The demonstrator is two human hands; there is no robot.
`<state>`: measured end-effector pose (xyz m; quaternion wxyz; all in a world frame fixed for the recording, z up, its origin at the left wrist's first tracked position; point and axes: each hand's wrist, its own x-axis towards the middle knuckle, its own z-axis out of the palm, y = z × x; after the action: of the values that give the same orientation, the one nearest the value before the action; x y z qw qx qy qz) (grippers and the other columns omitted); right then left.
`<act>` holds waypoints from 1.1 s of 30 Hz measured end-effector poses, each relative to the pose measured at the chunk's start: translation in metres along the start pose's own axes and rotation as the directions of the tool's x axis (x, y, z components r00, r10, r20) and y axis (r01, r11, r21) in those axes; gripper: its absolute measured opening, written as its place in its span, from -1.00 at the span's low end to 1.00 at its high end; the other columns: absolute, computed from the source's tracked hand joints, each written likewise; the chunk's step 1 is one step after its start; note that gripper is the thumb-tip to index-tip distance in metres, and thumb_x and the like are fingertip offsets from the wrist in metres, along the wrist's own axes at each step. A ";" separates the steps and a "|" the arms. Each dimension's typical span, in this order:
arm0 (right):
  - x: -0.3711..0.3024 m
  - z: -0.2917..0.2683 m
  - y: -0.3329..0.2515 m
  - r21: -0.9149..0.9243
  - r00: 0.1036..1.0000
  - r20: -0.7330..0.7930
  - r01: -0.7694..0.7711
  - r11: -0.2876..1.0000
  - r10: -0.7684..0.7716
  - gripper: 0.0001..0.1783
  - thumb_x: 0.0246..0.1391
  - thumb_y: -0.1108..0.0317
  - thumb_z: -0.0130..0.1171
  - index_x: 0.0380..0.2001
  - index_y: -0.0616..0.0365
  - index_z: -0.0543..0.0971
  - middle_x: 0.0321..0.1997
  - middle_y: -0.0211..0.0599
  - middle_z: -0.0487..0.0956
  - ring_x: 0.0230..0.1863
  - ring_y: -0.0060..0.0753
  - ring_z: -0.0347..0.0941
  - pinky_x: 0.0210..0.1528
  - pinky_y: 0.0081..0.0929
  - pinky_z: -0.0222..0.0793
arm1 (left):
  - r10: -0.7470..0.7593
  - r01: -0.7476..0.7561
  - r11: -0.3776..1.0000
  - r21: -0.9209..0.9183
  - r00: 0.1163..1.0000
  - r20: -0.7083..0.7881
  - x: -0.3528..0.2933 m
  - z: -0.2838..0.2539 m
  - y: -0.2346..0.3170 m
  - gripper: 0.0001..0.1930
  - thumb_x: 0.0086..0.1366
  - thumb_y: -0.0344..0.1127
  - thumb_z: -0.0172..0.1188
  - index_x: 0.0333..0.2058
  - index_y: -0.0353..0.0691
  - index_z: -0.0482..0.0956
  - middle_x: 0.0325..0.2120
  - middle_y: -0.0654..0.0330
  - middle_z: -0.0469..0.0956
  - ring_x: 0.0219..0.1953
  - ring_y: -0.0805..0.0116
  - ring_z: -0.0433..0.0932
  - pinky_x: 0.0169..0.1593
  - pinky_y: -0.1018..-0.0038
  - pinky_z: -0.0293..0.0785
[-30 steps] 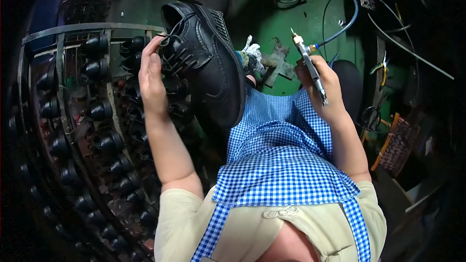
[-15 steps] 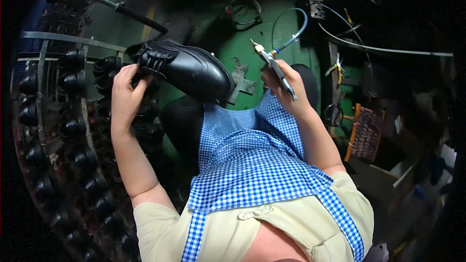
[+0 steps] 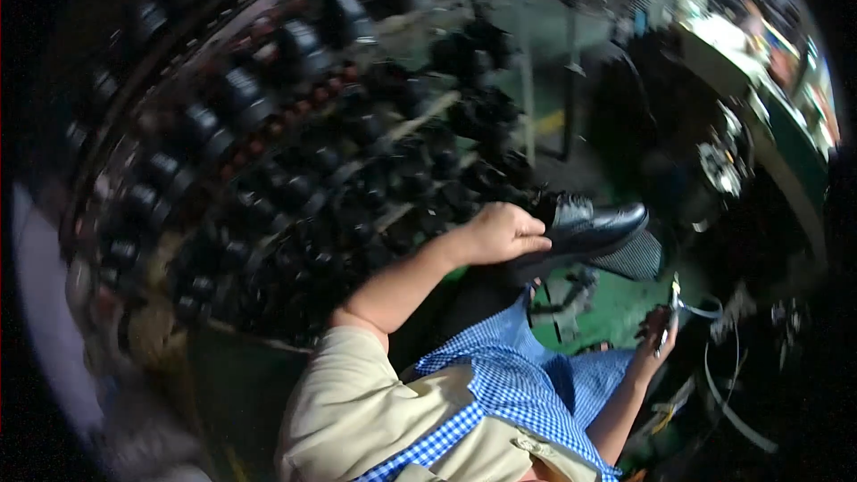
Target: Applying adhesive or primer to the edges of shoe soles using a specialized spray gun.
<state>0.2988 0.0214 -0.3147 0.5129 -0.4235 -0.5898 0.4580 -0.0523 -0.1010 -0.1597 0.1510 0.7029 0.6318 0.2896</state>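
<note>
"How is the black shoe [image 3: 596, 225] held?"
"The grip of the left hand [image 3: 504, 234] is closed on its heel end, above the knees; a slim metal tool [image 3: 674, 308] is clasped by the right hand [image 3: 651, 357]."
"What is obscured?"
"A mesh panel [image 3: 632, 257] is partly covered by the shoe; any lettering is lost to blur."
"And beyond?"
"The left is filled by smeared rows of dark shoes [image 3: 245, 98]; green floor [image 3: 628, 300] is glimpsed below."

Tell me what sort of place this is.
Probably a shoe workshop or factory: rows of dark shoes, blurred, fill the left side, the left hand holds a black shoe, and the right hand holds a slim metal tool.
</note>
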 end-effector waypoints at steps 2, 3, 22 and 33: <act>0.007 0.019 -0.024 0.015 0.994 0.079 0.078 0.997 -0.079 -0.79 0.29 0.29 0.05 -0.24 0.24 0.48 -0.37 -0.40 0.46 -0.37 -0.56 0.34 -0.30 -0.55 0.28 | -0.066 0.059 0.997 -0.051 0.989 -0.134 -0.061 -0.026 0.019 -0.61 0.28 -0.16 0.20 -0.62 -0.27 0.37 -0.70 -0.01 0.32 -0.59 0.01 0.43 -0.47 0.23 0.27; 0.008 0.031 -0.029 0.033 0.997 0.040 0.072 0.997 -0.073 -0.75 0.30 0.28 0.04 -0.14 0.27 0.48 -0.37 -0.39 0.45 -0.38 -0.54 0.34 -0.35 -0.54 0.28 | -0.084 0.090 0.996 0.016 0.970 -0.226 -0.094 -0.039 0.038 -0.61 0.28 -0.19 0.21 -0.64 -0.27 0.35 -0.72 0.00 0.28 -0.62 0.04 0.39 -0.50 0.23 0.25; 0.105 0.076 0.013 0.120 0.922 0.123 0.353 0.928 -0.366 -0.43 0.25 0.39 0.02 0.28 0.34 0.23 0.25 0.06 0.39 0.19 -0.06 0.38 0.22 -0.18 0.34 | 0.454 0.915 -0.400 -0.058 0.143 -0.880 -0.446 -0.438 0.346 -0.49 0.33 0.22 -0.05 0.04 0.06 0.57 -0.08 0.04 0.59 -0.02 -0.03 0.55 0.05 0.16 0.43; 0.137 0.026 0.081 -0.320 0.619 0.701 -0.172 -0.932 -0.355 -0.36 0.17 0.24 0.02 0.24 0.41 0.27 0.28 0.04 0.36 0.28 -0.06 0.27 0.35 -0.20 0.11 | 0.190 0.919 -0.393 -0.015 0.065 -0.980 -0.495 -0.600 0.275 -0.50 0.32 0.17 0.00 -0.18 -0.16 0.62 -0.07 -0.03 0.57 0.03 -0.11 0.50 0.06 0.02 0.41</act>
<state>0.2595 0.1698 -0.3658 -0.0458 -0.3303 -0.5727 -0.7489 -0.2079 -0.7192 0.3644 -0.5191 -0.1216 0.8418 -0.0848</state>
